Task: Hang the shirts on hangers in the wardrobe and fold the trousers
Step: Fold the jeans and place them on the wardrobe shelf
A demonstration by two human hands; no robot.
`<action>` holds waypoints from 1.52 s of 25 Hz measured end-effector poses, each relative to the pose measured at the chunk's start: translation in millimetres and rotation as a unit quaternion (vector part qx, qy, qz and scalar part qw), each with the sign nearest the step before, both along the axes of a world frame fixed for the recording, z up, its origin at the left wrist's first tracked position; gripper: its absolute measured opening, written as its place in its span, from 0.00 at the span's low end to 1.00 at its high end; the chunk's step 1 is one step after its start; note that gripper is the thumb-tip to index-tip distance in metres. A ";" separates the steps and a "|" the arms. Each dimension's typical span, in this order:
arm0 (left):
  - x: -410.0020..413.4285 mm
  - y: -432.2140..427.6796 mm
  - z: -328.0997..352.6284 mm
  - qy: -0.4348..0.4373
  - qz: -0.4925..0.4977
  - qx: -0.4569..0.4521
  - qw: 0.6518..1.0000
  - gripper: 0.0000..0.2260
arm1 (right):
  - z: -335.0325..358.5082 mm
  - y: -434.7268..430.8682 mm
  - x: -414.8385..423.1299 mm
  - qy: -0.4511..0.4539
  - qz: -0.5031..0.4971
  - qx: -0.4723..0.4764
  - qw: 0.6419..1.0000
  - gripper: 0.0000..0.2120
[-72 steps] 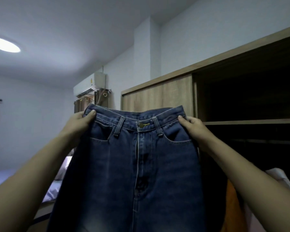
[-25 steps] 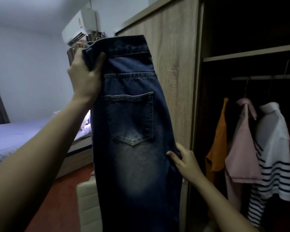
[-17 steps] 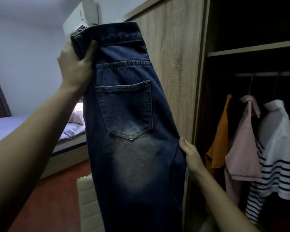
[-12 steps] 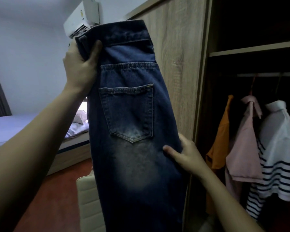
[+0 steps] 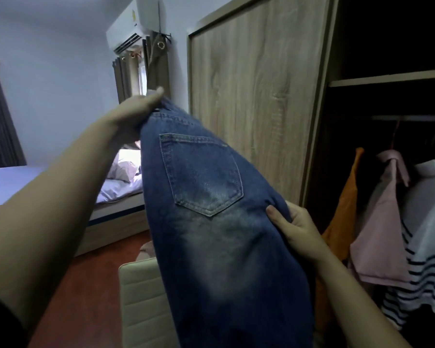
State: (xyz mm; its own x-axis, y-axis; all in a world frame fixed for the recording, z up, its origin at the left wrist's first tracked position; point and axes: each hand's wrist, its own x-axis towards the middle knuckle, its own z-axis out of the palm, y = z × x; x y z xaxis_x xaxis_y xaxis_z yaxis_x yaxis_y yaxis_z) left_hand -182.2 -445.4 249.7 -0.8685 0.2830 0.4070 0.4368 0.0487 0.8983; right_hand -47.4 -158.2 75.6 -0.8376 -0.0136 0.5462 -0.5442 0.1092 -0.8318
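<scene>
The jeans (image 5: 211, 234) are hanging in mid-air in front of the wardrobe door (image 5: 256, 96), doubled lengthwise with a back pocket (image 5: 204, 174) facing the camera and the legs dropping out of view past a cream chair (image 5: 141, 297). No brand tab is showing on the denim; the only label in sight is a yellow sticker (image 5: 134, 15) on the air conditioner (image 5: 133, 23), too small to read. The left hand (image 5: 133, 111) is clutching the waist end up high, its grip closing tight round the bunched denim with the thumb over the top. The right hand (image 5: 299, 232) is pinching the seat edge lower down, thumb on the front, fingers tucked behind. Inside the wardrobe, an orange shirt (image 5: 342, 209), a pink shirt (image 5: 382, 222) and a striped shirt (image 5: 427, 247) are hanging side by side.
</scene>
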 end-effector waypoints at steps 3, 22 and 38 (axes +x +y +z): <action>15.5 8.8 -56.1 -0.129 -0.076 0.271 0.951 0.35 | -0.9 -4.4 0.5 -0.020 -0.007 -0.087 0.996 0.12; 81.7 44.3 -217.1 -0.192 0.144 0.092 0.966 0.12 | -53.1 25.2 32.4 -0.121 -0.101 -0.044 0.987 0.13; 89.8 25.9 -205.7 -0.004 0.074 0.167 0.983 0.12 | -51.2 12.1 30.3 -0.015 -0.093 0.041 0.995 0.35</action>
